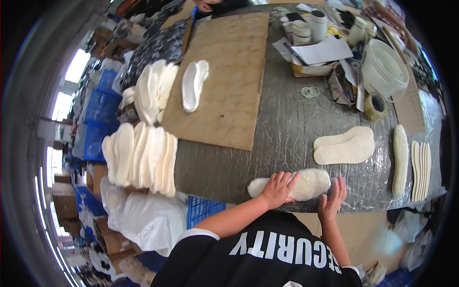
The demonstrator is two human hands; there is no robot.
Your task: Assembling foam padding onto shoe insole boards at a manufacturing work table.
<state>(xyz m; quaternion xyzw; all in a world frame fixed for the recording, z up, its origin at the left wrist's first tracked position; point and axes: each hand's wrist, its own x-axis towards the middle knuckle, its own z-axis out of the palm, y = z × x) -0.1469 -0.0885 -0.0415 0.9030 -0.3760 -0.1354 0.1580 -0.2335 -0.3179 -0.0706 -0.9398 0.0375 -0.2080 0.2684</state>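
Observation:
A fluffy cream fleece insole [311, 185] lies crosswise at the table's near edge. My left hand [277, 190] is laid over its narrow middle, with the fingers closed down on it. At the insole's right end my right hand [333, 198] is held with fingers apart, close to or touching the fleece edge; nothing shows in its grasp. Beyond them lies an overlapping pair of flat cream insoles [345, 146]. The insole's underside is hidden.
Stacks of cream insoles [139, 155] line the table's left edge. A brown board [224, 81] carries a white pair of insoles [193, 86]. More insoles [420, 171] stand at right. Tape [376, 106], a translucent bucket [385, 67] and a cluttered box [313, 70] occupy the far right. Other people are at the far side.

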